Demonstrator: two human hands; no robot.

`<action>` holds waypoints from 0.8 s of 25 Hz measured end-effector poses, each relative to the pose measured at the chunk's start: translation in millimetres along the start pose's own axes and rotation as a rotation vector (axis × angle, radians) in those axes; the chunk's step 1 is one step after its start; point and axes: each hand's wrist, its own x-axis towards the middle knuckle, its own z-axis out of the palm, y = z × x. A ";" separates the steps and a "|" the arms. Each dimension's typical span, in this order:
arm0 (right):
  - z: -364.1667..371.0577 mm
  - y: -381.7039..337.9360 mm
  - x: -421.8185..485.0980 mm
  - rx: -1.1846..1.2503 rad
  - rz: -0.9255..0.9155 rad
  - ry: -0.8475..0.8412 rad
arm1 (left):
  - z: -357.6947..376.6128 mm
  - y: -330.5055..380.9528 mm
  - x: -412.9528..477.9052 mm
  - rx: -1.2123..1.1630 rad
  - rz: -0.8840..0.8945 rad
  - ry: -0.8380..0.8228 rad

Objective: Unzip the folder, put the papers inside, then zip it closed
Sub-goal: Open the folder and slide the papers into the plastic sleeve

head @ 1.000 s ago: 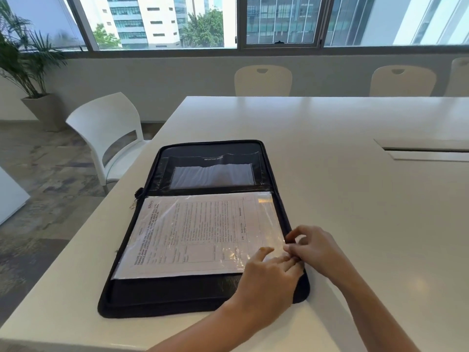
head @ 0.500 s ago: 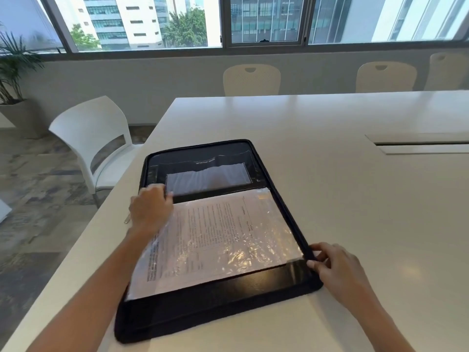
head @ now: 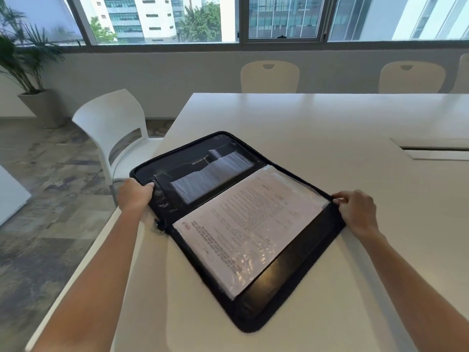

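White counter, glossy, with a recessed slot panel toward the right. White chair just beside the left edge; cream chairs lined along the far side. Potted palm in the left corner. Wide windows facing tall buildings. Mottled tile floor.

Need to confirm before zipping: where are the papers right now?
In the head view the papers, in a clear sleeve, lie on the near half of the open folder, between the left hand and right hand.
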 end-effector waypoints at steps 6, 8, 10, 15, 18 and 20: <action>12.5 -33.9 -58.8 -0.032 -0.048 -0.066 | -8.6 -15.9 12.6 -0.203 -0.065 -0.003; 21.1 -44.3 -109.9 -0.076 -0.092 -0.172 | -10.3 -17.9 17.0 -0.274 -0.066 -0.016; 26.5 -47.2 -138.0 -0.152 -0.150 -0.241 | -14.9 -17.9 16.0 -0.356 -0.061 -0.019; 27.7 -28.2 -102.3 -0.213 -0.247 -0.301 | -32.6 -8.0 -10.4 -0.547 -0.017 -0.030; 32.7 -12.1 -61.9 -0.174 -0.297 -0.385 | -43.2 -1.2 -42.5 -0.596 0.095 0.013; 33.2 -4.1 -30.6 -0.136 -0.342 -0.431 | -47.0 3.8 -71.0 -0.609 0.181 0.047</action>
